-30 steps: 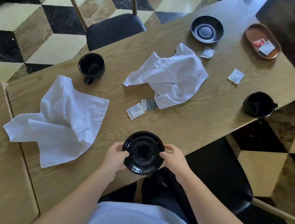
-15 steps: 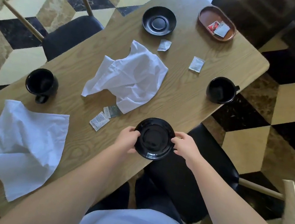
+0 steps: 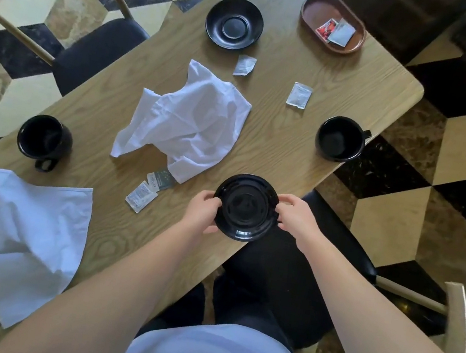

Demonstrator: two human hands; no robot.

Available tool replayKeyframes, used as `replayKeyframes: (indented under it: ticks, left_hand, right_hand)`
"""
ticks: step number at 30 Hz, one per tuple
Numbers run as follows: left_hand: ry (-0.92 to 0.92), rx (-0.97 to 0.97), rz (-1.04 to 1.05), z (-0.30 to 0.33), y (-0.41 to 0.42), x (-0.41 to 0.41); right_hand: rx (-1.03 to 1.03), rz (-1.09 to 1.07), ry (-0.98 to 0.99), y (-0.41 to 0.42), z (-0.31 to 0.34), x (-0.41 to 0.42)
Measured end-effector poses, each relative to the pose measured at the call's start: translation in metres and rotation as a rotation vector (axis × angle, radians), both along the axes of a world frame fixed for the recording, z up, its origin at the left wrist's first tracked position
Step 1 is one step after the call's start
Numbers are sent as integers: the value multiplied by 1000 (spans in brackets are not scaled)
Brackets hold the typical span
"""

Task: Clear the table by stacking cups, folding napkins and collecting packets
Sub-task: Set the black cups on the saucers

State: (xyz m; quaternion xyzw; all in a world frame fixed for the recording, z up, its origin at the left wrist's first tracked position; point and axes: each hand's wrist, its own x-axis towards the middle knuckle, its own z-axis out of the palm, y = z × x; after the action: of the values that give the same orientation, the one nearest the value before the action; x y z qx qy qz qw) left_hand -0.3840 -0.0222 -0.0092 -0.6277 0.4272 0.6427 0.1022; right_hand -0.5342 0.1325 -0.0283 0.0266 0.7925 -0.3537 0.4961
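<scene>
We have a black saucer (image 3: 245, 207) held between both hands at the table's (image 3: 316, 97) near edge, its rim hanging partly past that edge. The left hand (image 3: 203, 210) pinches the left rim with curled fingers, the right hand (image 3: 293, 214) pinches the right rim, thumb on top. Whether the saucer rests on the wood or is lifted just off it we cannot quite tell.

The relation that matters for stacking: the second saucer (image 3: 234, 23) lies straight ahead near the far edge, well apart from the hands, with the crumpled napkin (image 3: 187, 121) between. We judge neither hand clearly closer, so the carry would go forward over the napkin.

The right cup (image 3: 341, 139) stands at the right edge, near the right hand; the left cup (image 3: 43, 140) sits by the left edge. Loose packets (image 3: 142, 196) lie just left of the left hand; the tray (image 3: 311, 13) is at the far right corner.
</scene>
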Motion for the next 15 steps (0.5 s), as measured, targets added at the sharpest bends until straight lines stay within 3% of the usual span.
replayKeyframes:
  ticks: [11, 15]
  left_hand:
    - [-28, -45, -4, 0, 6, -3]
    - [-87, -110, -62, 8, -11, 1]
  right_hand:
    - [12, 65, 28, -1, 3, 0]
    - [58, 44, 197, -12, 15, -14]
